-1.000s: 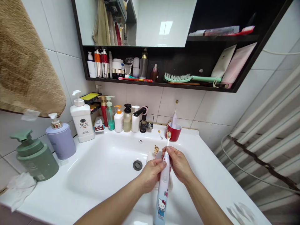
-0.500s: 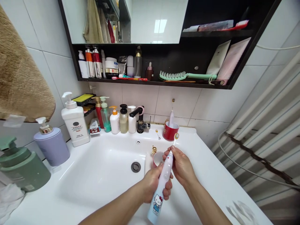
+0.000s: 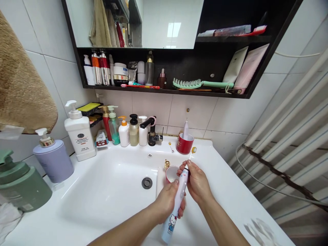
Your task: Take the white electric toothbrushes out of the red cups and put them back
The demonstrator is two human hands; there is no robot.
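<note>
My left hand (image 3: 166,203) is closed around the handle of an electric toothbrush (image 3: 178,197), pink at the top and pale blue with a cartoon cat at the bottom. It slants over the sink's right side, top end away from me. With thumb and fingers, my right hand (image 3: 199,184) pinches the base of the white brush head (image 3: 194,149), where a dark ring shows against the handle. Under the hands, a red-and-white cup (image 3: 171,174) with a gold handle is partly hidden. Another red cup (image 3: 185,145) on the back ledge holds a pale electric toothbrush (image 3: 186,129).
The white sink (image 3: 110,191) has a black faucet (image 3: 152,131). A small loose brush head (image 3: 171,147) lies on its ledge. Several pump bottles (image 3: 124,133) line the back left. A dark cabinet (image 3: 164,90) overhangs the back, and white radiator pipes (image 3: 279,136) stand at right.
The brush head has turned, its bristles now facing more to the right, and the handle's printed cat has shifted slightly. A dark ring shows at the joint. Both hands keep their grip.
</note>
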